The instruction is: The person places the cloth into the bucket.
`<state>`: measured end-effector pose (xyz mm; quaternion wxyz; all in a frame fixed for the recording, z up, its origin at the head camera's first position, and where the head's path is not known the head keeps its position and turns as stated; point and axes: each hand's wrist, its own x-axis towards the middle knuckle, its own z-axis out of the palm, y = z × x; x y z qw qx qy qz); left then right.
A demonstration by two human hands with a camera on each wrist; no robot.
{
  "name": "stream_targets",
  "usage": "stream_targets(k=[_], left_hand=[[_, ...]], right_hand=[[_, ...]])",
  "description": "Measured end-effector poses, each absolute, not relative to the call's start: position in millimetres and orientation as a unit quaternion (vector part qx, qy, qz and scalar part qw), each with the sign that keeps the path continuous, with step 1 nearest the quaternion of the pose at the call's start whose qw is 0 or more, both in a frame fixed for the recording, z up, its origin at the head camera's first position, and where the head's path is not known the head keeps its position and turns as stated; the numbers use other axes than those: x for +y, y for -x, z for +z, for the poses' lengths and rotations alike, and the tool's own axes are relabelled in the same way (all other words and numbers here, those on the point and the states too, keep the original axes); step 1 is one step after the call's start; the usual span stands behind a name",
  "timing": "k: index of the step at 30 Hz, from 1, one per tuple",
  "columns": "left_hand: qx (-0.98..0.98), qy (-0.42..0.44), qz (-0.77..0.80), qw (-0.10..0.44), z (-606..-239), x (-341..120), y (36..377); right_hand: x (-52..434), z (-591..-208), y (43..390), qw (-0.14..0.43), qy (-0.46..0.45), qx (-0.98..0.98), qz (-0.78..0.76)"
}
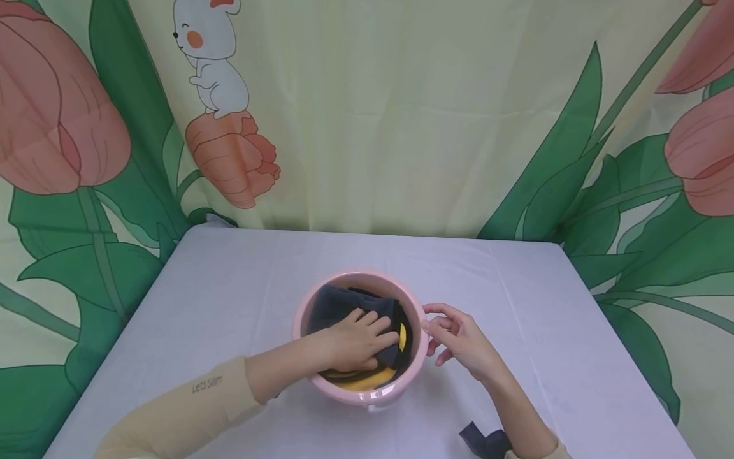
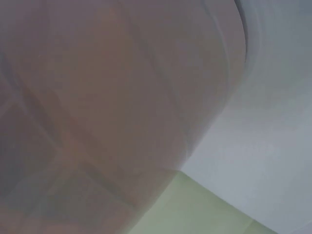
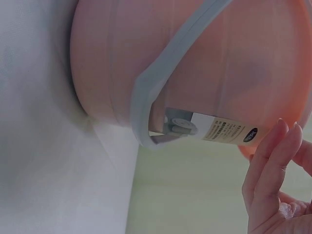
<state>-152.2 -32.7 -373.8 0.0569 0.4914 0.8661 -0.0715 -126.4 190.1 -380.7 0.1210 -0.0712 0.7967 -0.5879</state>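
Note:
A pink bucket (image 1: 361,400) stands upright on the table, with a folded dark blue-grey cloth (image 1: 332,303) inside over something black and yellow (image 1: 367,381). Reaching in over the left side of the rim, my left hand (image 1: 358,341) rests on the cloth with its fingers spread. On the right, the fingertips of my right hand (image 1: 461,338) are at the rim, fingers loosely bent. The right wrist view shows those fingers (image 3: 275,165) against the bucket's outer wall near a printed label (image 3: 229,129). Blurred pink wall (image 2: 122,97) fills much of the left wrist view.
A grey bucket handle (image 3: 161,73) hangs down along the outside wall. The table (image 1: 241,274) wears a white cloth. Behind it hangs a curtain (image 1: 378,127) printed with tulips and a rabbit. A dark strap (image 1: 487,443) shows beside the right wrist.

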Motion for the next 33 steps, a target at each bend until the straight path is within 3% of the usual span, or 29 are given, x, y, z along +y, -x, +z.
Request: stream_targets(k=[14,25,29,33], left_hand=[[0.864,-0.502,-0.027,0.023,-373.6,-40.1,153.5],[0.869,-0.487,0.046,0.079,-339.7,-60.4,159.3],[0.883,-0.457,0.104,0.029,-322.8,-73.3,174.2],[0.907,-0.39,0.143,-0.075,-312.7,-93.4,201.2]], right_hand=[[189.5,-378.9,127.9,0.126,0.073,0.8,-0.583],[192.8,-355.3,132.2,0.133,0.131,0.874,-0.448],[198.3,-323.4,146.0,0.062,0.158,0.931,-0.324],[218.5,-289.4,176.9,-0.08,0.167,0.947,-0.264]])
